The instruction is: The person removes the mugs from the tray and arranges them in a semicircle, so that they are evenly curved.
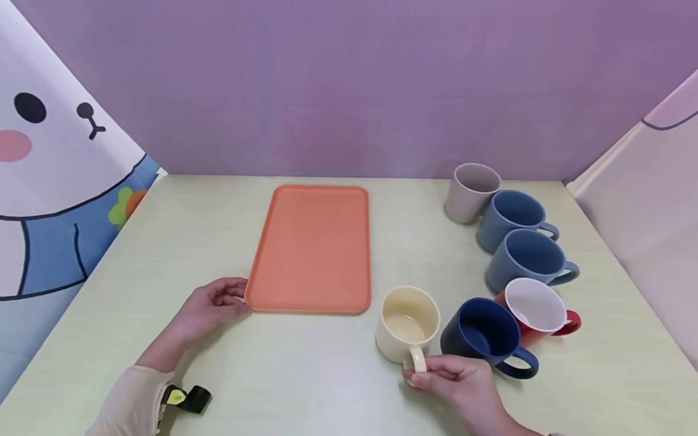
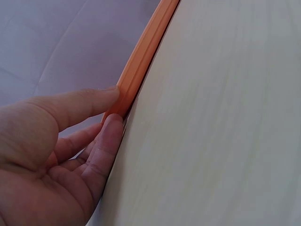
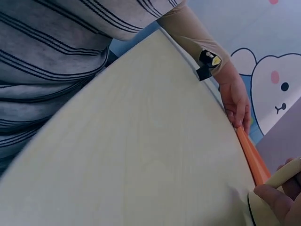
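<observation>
My right hand (image 1: 464, 389) pinches the handle of a cream mug (image 1: 396, 342), which is upright just right of the tray's near corner. In the right wrist view, the mug's handle (image 3: 284, 173) shows between thumb and fingers at the lower right. At the near left corner of a flat orange tray (image 1: 314, 256), my left hand (image 1: 210, 309) holds the rim with its thumb and fingers. The left wrist view has these fingertips on the tray's edge (image 2: 136, 66), low by the tabletop. Close beside the cream mug stands a navy mug (image 1: 479, 330).
Behind the navy mug, a red mug with white inside (image 1: 536, 307), two blue-grey mugs (image 1: 518, 263) and a pale grey cup (image 1: 469, 194) form a row along the right. A purple backdrop (image 1: 356, 80) closes off the table's (image 1: 293, 386) far edge.
</observation>
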Demonstrator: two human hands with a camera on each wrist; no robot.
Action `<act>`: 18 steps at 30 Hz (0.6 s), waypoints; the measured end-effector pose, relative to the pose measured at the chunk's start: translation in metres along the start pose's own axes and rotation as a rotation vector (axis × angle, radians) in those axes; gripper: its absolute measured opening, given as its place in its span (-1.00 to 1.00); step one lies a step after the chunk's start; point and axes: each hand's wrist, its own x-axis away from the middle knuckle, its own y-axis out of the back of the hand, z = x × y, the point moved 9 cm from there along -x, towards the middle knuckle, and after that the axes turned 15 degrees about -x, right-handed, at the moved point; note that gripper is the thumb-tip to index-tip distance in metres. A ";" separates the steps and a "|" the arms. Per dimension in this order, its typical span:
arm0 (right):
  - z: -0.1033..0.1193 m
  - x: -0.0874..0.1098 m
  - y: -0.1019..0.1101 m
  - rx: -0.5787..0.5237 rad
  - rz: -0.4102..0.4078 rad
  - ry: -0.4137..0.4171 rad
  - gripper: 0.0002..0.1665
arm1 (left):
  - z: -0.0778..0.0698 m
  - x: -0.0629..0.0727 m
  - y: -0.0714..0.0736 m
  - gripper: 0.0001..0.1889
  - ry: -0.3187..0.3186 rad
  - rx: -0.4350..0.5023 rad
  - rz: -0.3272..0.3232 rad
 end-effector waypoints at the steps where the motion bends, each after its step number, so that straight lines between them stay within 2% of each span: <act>1: -0.001 0.001 0.001 -0.010 0.004 -0.006 -0.81 | 0.000 0.000 0.000 -0.48 0.001 -0.002 0.000; 7: -0.002 0.008 0.004 -0.042 0.046 -0.002 -0.81 | -0.002 0.001 0.000 -0.48 0.003 0.005 0.001; 18: -0.002 0.012 0.012 -0.077 0.035 -0.047 -0.75 | -0.003 0.002 0.001 -0.46 0.004 0.008 0.002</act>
